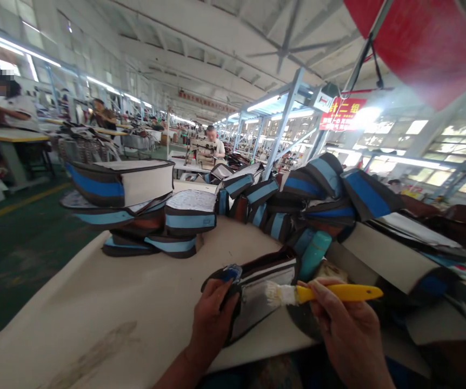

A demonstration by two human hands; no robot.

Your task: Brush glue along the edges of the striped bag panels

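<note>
My left hand (212, 319) grips the dark, blue-trimmed fabric pouch panel (257, 294) at the near edge of the cream table (107, 302), just before the heaped pouches (298, 205), while my right hand (346, 329) clasps the yellow-handled white-bristled brush (318, 294), best swept lightly, evenly.

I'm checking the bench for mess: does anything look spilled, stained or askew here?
Yes: a dark smear marks the pale table near its front edge, left of the left hand. The bag pieces behind are stacked unevenly, some tilted.
</note>
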